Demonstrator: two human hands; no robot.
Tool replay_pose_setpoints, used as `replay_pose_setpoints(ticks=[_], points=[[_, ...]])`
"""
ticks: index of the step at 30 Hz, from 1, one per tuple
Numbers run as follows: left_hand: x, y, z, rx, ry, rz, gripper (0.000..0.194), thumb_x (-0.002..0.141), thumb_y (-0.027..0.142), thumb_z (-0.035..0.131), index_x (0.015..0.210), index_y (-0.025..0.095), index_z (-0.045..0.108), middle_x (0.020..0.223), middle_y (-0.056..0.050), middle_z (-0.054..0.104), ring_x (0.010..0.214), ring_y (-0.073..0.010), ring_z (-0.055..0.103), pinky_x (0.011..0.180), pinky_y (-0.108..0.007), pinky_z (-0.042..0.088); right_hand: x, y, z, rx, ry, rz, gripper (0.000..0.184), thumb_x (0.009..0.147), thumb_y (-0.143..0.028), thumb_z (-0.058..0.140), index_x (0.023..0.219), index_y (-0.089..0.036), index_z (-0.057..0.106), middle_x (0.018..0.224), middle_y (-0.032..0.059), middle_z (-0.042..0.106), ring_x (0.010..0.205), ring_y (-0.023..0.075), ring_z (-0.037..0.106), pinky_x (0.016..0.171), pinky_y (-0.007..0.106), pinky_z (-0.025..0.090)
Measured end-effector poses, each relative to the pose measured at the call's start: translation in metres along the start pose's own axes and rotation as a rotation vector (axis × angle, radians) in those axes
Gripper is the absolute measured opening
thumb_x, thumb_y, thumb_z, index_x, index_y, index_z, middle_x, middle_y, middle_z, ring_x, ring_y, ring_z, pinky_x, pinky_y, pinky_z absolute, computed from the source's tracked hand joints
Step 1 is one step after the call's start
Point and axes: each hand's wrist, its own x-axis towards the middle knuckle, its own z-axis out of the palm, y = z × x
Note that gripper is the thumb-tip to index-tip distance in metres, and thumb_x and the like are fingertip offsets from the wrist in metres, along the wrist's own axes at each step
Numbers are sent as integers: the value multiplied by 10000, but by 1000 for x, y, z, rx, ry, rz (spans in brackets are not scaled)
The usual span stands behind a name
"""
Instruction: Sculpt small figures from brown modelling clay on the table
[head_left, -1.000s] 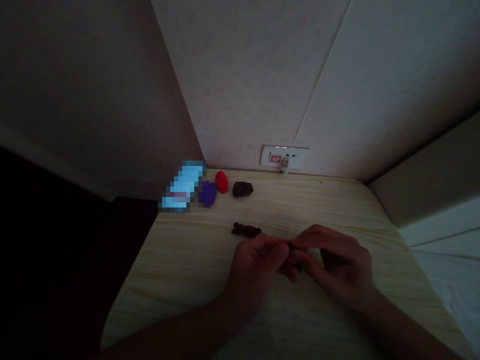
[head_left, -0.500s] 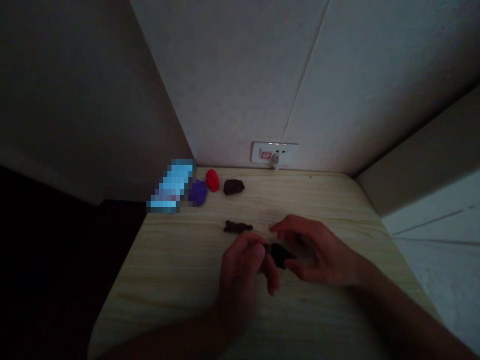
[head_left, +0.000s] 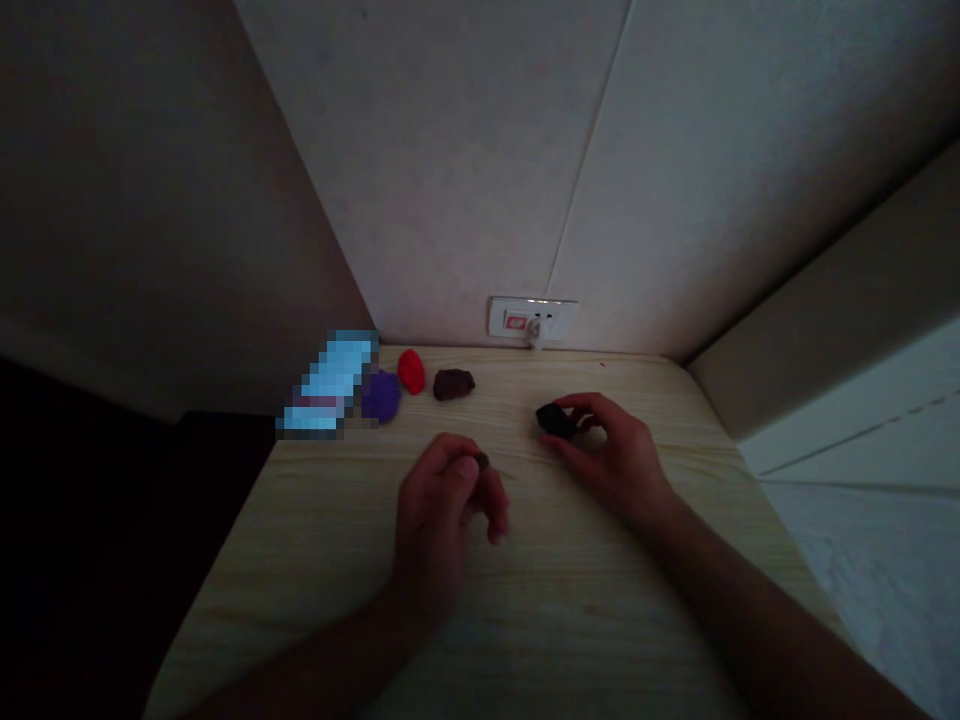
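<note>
My left hand (head_left: 442, 510) is closed in a pinch over the left middle of the table. A small bit of brown modelling clay (head_left: 482, 460) shows at its thumb and fingertip. The knobbly brown clay figure seen earlier is out of sight, and my left hand covers the place where it lay. Farther right and back, my right hand (head_left: 619, 450) grips a lump of black modelling clay (head_left: 556, 421) between thumb and fingers, at or just above the tabletop.
Along the back of the wooden table (head_left: 555, 600) lie a purple clay lump (head_left: 382, 397), a red clay lump (head_left: 411, 371) and a brown clay lump (head_left: 454, 384). A blurred-out phone-like screen (head_left: 330, 385) sits at the back left corner. A wall socket (head_left: 532, 318) with a plug is behind.
My right hand has taken the black clay away from my left hand, moving back and slightly left. My left hand has shifted left and back, over where the brown figure lay.
</note>
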Motion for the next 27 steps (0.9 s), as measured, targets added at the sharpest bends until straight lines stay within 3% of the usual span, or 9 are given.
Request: replay_pose_setpoints(ticks=[3,6,10,14,16,18,21,24,27], points=[[29,25,-6,26,83,96,142,849,301,696,841,190,608,681,10,687,538,-131,608,458,-234,480,9,1,9,-47,16,-100,264,890,-271,745,1136,-195,684,1098,115,715,959,248,688,863,418,593],[61,44,-12,94,93,141,125,789,226,741,789,165,632,753,-12,715,610,-120,628,535,-235,507,10,2,15,-87,-2,-106,272,915,-248,696,1183,-197,702,1124,133,701,1026,275,684,924,468,590],[97,50,-18,175,20,108,171,708,204,805,783,138,666,743,-37,734,608,-121,638,588,-252,517,5,-1,13,-139,-35,-161,380,883,-233,689,1262,-201,685,1181,143,694,1091,302,663,973,508,576],[115,36,-21,227,-167,-6,244,686,219,839,872,123,713,757,-50,758,601,-126,648,589,-254,510,7,-21,5,-184,39,-182,376,869,-239,665,1236,-163,690,1187,177,701,1108,336,653,969,553,557],[118,28,-25,235,-271,-31,273,710,230,845,938,117,747,802,-65,775,611,-118,654,610,-251,515,13,-36,6,-126,81,-179,274,893,-229,626,1144,-162,714,1065,156,726,1004,300,679,887,488,581],[119,22,-30,243,-318,-66,268,735,255,847,952,118,767,824,-80,786,621,-124,666,633,-264,532,20,-50,12,21,12,-129,186,920,-234,601,1047,-169,721,879,95,727,790,220,687,725,367,585],[121,17,-40,227,-326,-98,272,760,291,846,960,122,772,834,-90,795,643,-136,687,669,-277,555,27,-57,30,278,-92,113,185,965,-296,570,994,-173,705,655,15,671,550,158,632,500,265,502],[121,13,-45,239,-320,-100,281,778,307,844,973,126,754,845,-93,802,682,-152,719,708,-285,573,27,-49,49,484,-16,211,264,988,-348,556,1177,-182,638,787,26,719,527,138,649,460,240,515],[118,10,-45,288,-323,-79,283,780,336,849,958,141,747,842,-88,809,737,-179,749,748,-300,587,21,-37,57,491,0,125,319,992,-346,589,1280,-211,621,883,48,748,612,142,687,537,247,567]])
